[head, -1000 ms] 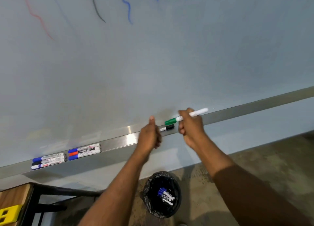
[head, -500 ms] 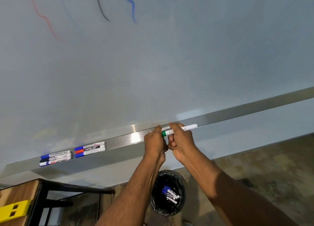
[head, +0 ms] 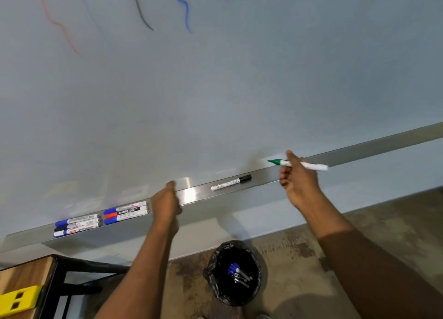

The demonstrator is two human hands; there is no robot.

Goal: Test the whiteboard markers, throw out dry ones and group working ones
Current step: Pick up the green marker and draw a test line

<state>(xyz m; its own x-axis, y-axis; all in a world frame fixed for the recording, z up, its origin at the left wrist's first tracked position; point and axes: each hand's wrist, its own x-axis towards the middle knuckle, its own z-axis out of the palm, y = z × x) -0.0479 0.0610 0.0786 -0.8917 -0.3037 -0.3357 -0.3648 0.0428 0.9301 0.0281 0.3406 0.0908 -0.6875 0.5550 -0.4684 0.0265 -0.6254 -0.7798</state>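
Note:
My right hand grips an uncapped green marker, its green tip pointing left just off the whiteboard. My left hand is a closed fist in front of the metal tray; the marker's cap is hidden inside it. A black-capped marker lies alone on the tray between my hands. Two groups of capped markers lie side by side on the tray at the left. Red, black and blue test squiggles run across the top of the board.
A black-lined bin stands on the floor below the tray, with several blue-capped markers inside. A wooden table with a yellow object is at the lower left.
My hands met at the green marker's cap, then pulled apart. The marker is now uncapped, my right hand carried it right and up, and my left hand moved left.

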